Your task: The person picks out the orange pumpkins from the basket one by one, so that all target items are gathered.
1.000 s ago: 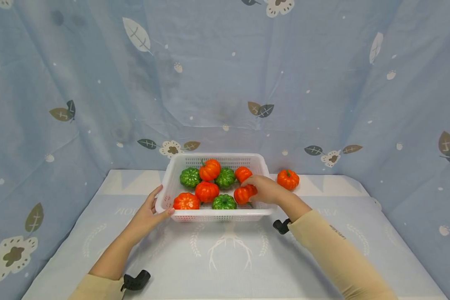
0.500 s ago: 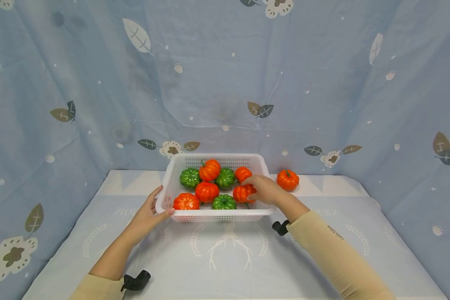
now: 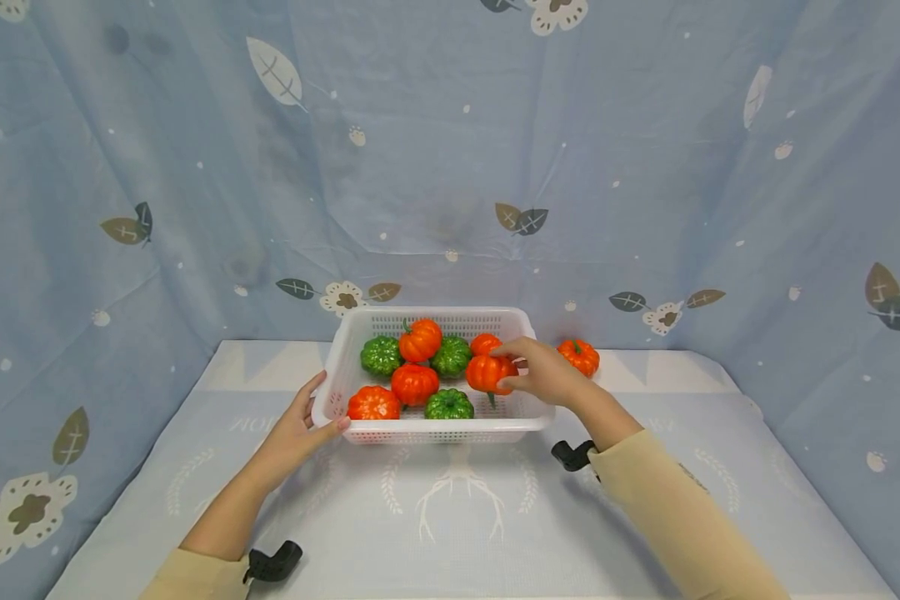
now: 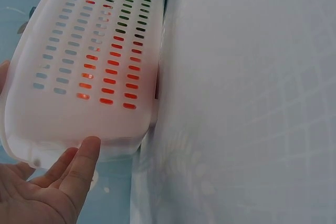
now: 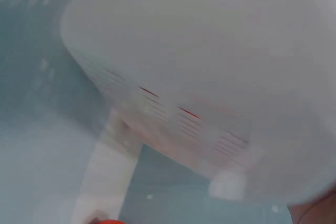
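My right hand (image 3: 543,371) pinches a small orange pumpkin (image 3: 486,373) between thumb and fingers, its green stem pointing down, over the right side of a white plastic basket (image 3: 450,426). At the basket's front left corner, my left hand (image 3: 292,432) holds on, thumb on the rim and fingers along the outer end wall. Several orange and green pumpkins lie inside, among them a green pumpkin (image 3: 449,404) and an orange pumpkin (image 3: 415,384). In the left wrist view, the fingers (image 4: 84,169) touch the slotted basket (image 4: 65,121). The right wrist view is blurred and hides the held pumpkin.
Another orange pumpkin (image 3: 581,358) sits on the table (image 3: 645,450) just right of the basket, partly behind my right hand. A blue patterned curtain (image 3: 450,167) hangs behind the table and at both sides.
My right hand has lifted the orange pumpkin slightly, and both have shifted up and right. The pumpkin has turned so its stem shows below. My left hand and the basket stay put.
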`<state>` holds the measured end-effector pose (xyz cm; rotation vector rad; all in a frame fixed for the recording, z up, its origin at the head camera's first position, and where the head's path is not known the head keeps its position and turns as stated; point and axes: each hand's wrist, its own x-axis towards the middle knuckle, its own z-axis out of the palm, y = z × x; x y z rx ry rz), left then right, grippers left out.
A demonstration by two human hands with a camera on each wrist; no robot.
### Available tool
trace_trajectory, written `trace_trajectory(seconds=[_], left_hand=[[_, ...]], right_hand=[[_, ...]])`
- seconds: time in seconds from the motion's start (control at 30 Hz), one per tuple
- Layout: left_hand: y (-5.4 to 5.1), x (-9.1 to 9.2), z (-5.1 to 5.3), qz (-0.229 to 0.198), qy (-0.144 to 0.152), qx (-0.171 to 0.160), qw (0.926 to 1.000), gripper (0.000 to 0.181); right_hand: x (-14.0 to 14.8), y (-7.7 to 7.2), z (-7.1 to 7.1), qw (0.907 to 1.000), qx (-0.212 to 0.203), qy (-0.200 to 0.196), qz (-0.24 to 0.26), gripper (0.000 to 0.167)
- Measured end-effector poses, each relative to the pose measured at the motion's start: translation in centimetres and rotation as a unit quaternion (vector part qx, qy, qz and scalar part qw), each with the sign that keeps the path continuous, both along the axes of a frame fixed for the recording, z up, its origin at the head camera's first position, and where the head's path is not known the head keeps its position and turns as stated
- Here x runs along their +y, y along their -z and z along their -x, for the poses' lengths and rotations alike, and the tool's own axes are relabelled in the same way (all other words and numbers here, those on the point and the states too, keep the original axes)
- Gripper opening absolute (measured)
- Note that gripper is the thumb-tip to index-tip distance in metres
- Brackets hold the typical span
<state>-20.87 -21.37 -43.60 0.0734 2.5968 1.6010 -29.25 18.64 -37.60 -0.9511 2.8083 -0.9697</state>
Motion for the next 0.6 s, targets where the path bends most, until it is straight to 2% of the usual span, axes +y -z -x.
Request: trace_trajectory(seconds=[0.13,0.27,0.47,0.6], left_hand=[[-0.2,0.1,-0.2,0.003,-0.002,0.001,1.0000,0.103],[-0.3,0.1,-0.2,0.002,-0.003,0.002,1.0000,0.103],[-0.2,0.1,-0.2,-0.006,0.000,0.003,1.0000,0.103],[-0.2,0.1,-0.2,-0.004,-0.001,0.004,1.0000,0.104]], right_hand=[[1.0,-0.8,-0.8,0.9989,0.016,-0.002,0.044,0.050],[2.3,-1.6,-1.7,0.9969,0.024,0.018,0.072,0.053],[5.2,-2.6,-3.4,0.9924,0.019,0.076,0.095,0.052],[7.4,-2.7,-4.2,0.9881,0.042,0.111,0.098,0.053]])
